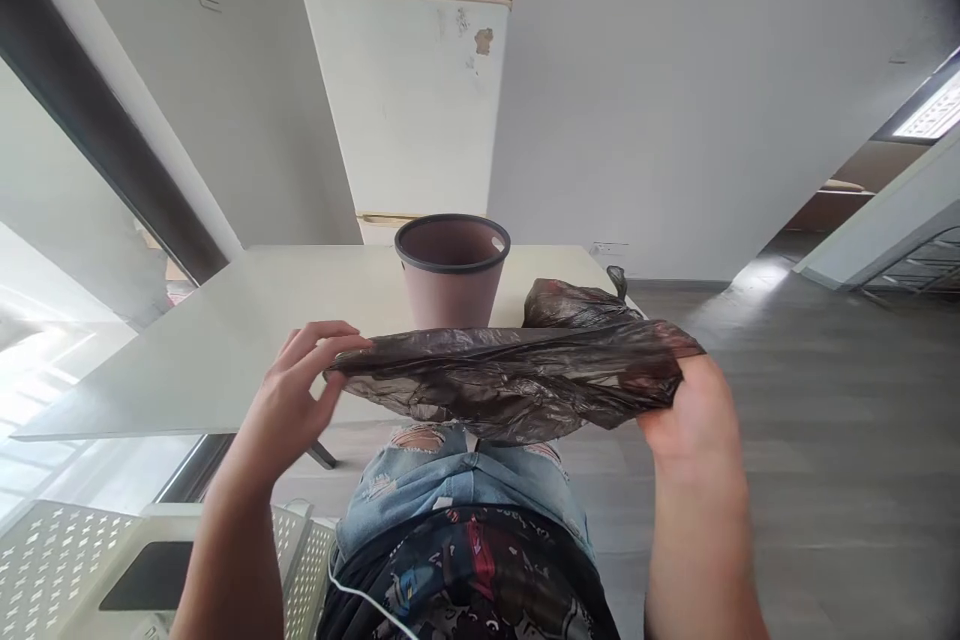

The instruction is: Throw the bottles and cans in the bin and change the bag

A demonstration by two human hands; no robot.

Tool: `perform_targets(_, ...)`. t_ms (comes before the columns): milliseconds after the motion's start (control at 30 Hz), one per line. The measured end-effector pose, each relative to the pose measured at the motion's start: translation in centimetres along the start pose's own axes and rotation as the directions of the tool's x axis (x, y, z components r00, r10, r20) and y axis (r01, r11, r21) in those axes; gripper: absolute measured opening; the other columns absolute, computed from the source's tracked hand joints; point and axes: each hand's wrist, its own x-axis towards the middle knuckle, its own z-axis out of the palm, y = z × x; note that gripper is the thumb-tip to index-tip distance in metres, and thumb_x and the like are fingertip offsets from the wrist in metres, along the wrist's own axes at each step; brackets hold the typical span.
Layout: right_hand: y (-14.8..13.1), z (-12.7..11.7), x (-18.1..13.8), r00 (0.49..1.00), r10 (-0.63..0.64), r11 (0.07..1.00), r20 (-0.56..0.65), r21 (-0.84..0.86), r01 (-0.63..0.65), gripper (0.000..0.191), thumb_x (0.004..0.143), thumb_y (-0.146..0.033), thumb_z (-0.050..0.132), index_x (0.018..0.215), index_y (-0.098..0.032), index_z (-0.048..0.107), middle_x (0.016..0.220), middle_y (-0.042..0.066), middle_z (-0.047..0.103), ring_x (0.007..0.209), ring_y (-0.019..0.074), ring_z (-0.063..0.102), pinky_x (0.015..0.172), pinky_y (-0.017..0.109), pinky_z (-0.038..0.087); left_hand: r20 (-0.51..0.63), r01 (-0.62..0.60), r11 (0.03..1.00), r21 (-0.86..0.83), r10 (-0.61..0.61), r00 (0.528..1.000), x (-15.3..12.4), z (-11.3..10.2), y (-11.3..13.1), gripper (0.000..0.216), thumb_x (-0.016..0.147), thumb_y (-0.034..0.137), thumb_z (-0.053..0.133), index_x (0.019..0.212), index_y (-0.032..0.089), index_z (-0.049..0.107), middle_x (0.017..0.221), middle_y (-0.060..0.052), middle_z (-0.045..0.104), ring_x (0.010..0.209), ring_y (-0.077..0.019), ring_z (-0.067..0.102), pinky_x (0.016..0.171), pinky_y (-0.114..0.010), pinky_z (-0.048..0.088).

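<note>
A thin black plastic garbage bag is stretched sideways between my two hands, in front of my body. My left hand pinches its left end between thumb and fingers. At the other end, my right hand reaches inside the bag, and its fingers show dimly through the film as they grip it. Just beyond the bag stands a pinkish-brown trash can with a dark rim, upright on the white table. Its lower part is hidden behind the bag.
Another crumpled black plastic bag lies on the table right of the can. A white refrigerator stands against the grey wall behind. Lower left is a pale perforated chair. Grey wood-look floor stretches to the right.
</note>
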Motion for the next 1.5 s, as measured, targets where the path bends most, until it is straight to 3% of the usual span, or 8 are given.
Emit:
perform_targets(167,0.5,1.7,-3.3,0.951,0.08,0.967,0.299,-0.256,-0.001,0.03,0.08,-0.043,0.084,0.07,-0.019,0.068,0.065,0.0,0.063,0.059,0.0157,0.057,0.053,0.026,0.045,0.068,-0.081,0.944,-0.319,0.108,0.992,0.3,3.7,7.3,0.047,0.097,0.034,0.068,0.143,0.026,0.059,0.148,-0.013,0.062,0.137,-0.0319,0.06,0.114,-0.051,0.054)
perform_targets(333,1.1,3.3,-6.4,0.697,0.281,0.919,0.66,-0.395,0.003,0.042,0.089,-0.05,0.079,0.069,-0.018,0.061,0.061,-0.004,0.043,0.056,0.0099,0.035,0.05,0.024,0.027,0.262,0.036,0.983,-0.182,0.013,0.965,1.2,9.6,7.8,0.044,0.086,0.018,0.074,0.129,0.026,0.069,0.124,-0.01,0.076,0.114,-0.0314,0.073,0.099,-0.049,0.06)
perform_targets(567,-1.6,-1.7,-2.8,0.848,-0.028,0.776,0.529,-0.524,0.352,0.023,0.075,-0.025,0.083,0.096,-0.023,0.073,0.064,-0.007,0.036,0.059,0.0121,0.035,0.056,0.026,0.029,0.05,0.24,0.93,-0.278,-0.235,0.971,1.1,5.2,1.8,0.038,0.085,0.009,0.053,0.109,0.026,0.076,0.108,-0.004,0.079,0.104,-0.0244,0.073,0.094,-0.035,0.057)
perform_targets(800,-2.1,-3.9,-0.4,0.921,-0.164,0.814,0.353,-0.479,0.328,0.033,0.072,-0.022,0.075,0.105,-0.025,0.075,0.075,-0.003,0.041,0.066,0.0154,0.044,0.058,0.029,0.038,-0.276,0.458,0.772,-0.44,-0.602,0.749,-0.4,1.9,0.4,0.027,0.097,0.028,0.061,0.123,0.027,0.065,0.075,0.004,0.063,0.054,-0.0131,0.046,0.053,-0.025,0.036)
perform_targets(1033,-1.7,-1.4,-6.5,0.612,-0.579,0.48,0.539,-0.382,0.79,0.055,0.082,-0.014,0.074,0.13,-0.041,0.069,0.118,0.008,0.068,0.105,0.0329,0.068,0.084,0.048,0.061,-0.256,0.365,0.794,-0.487,-0.529,0.809,-0.5,2.2,3.4,0.009,0.094,0.024,0.057,0.101,0.025,0.063,0.091,0.001,0.065,0.078,-0.0167,0.057,0.068,-0.027,0.042)
perform_targets(1133,0.3,1.4,-9.2,0.409,-0.187,0.473,0.893,-0.283,0.834,0.041,0.092,-0.013,0.064,0.125,-0.037,0.072,0.126,0.007,0.071,0.114,0.0322,0.069,0.098,0.051,0.061,-0.216,0.297,0.85,-0.435,-0.418,0.882,-0.2,2.4,4.6,0.012,0.089,0.016,0.052,0.082,0.022,0.06,0.098,-0.001,0.066,0.093,-0.0195,0.059,0.083,-0.03,0.044)
perform_targets(1367,6.4,5.9,-8.5,0.588,0.249,0.567,0.77,-0.608,0.556,0.033,0.097,-0.02,0.065,0.129,-0.022,0.072,0.123,0.01,0.078,0.106,0.0266,0.075,0.099,0.042,0.058,-0.246,0.341,0.788,-0.512,-0.515,0.821,0.1,2.8,5.4,0.012,0.094,0.023,0.053,0.097,0.023,0.064,0.097,-0.003,0.066,0.089,-0.0198,0.059,0.078,-0.03,0.045)
perform_targets(1500,4.8,5.2,-8.0,0.342,0.365,0.743,0.866,-0.493,0.454,0.015,0.099,-0.026,0.064,0.094,-0.022,0.077,0.092,0.002,0.079,0.085,0.0187,0.073,0.087,0.03,0.056,-0.27,0.354,0.726,-0.59,-0.591,0.76,0.1,2.8,4.5,0.01,0.094,0.026,0.056,0.103,0.025,0.061,0.094,0.0,0.064,0.079,-0.0162,0.056,0.069,-0.027,0.043)
